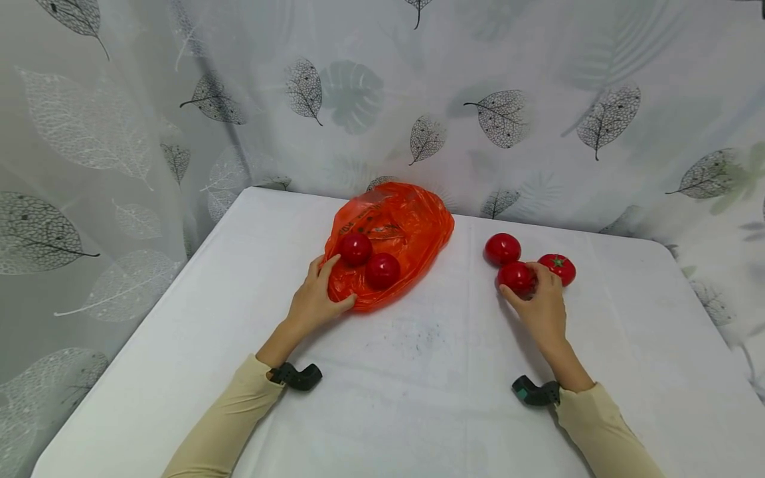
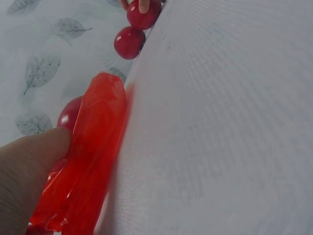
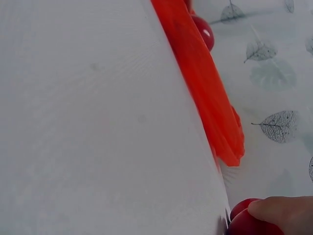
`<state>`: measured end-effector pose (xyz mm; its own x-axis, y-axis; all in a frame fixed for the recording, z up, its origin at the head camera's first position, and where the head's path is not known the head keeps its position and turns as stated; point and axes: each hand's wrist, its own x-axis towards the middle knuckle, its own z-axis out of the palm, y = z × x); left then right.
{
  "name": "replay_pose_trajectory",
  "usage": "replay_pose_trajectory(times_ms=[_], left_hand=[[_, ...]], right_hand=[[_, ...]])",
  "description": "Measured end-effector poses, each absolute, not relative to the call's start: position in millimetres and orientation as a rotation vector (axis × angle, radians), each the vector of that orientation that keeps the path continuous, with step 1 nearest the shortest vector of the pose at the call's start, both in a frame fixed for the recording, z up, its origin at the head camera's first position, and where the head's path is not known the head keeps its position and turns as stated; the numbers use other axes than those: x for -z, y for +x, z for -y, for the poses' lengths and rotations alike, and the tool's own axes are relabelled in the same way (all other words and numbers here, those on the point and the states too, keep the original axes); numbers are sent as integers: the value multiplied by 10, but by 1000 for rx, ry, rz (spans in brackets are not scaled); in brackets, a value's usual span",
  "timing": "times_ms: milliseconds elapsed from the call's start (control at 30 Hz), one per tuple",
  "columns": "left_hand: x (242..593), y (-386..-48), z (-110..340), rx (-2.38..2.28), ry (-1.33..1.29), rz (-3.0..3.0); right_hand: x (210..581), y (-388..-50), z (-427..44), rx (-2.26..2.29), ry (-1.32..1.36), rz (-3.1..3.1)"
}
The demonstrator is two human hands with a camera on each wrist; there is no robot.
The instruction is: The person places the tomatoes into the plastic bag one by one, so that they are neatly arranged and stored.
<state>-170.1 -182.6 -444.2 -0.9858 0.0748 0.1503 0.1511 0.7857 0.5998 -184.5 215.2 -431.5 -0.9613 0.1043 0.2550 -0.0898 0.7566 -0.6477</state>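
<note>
An orange-red plastic bag (image 1: 412, 226) lies spread on the table, with two smooth red tomatoes (image 1: 382, 271) on its near left part. At that near left edge is my left hand (image 1: 313, 302), thumb and fingers spread apart. In the left wrist view its thumb (image 2: 41, 154) touches the bag wall beside a tomato (image 2: 70, 115). To the right, my right hand (image 1: 545, 309) grips a red tomato (image 1: 515, 277) between thumb and fingers. Touching or close to it are another tomato (image 1: 502, 249) behind and one with a green star-shaped top (image 1: 558, 267) at its right.
A white cloth covers the table (image 1: 418, 398). Behind it hangs a pale curtain (image 1: 382, 99) with a leaf print. Each wrist wears a black camera mount (image 1: 299, 377).
</note>
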Motion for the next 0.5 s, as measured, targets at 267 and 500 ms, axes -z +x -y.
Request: replay_pose_trajectory(times_ms=[267,500], left_hand=[[4441,-1700,1829,978,-181,2859],[4445,-1701,1831,973,-178,2854]], right_hand=[[4312,-1918,-2140,-951,26,2715],[4356,-1958,-2145,-1008,63,2660]])
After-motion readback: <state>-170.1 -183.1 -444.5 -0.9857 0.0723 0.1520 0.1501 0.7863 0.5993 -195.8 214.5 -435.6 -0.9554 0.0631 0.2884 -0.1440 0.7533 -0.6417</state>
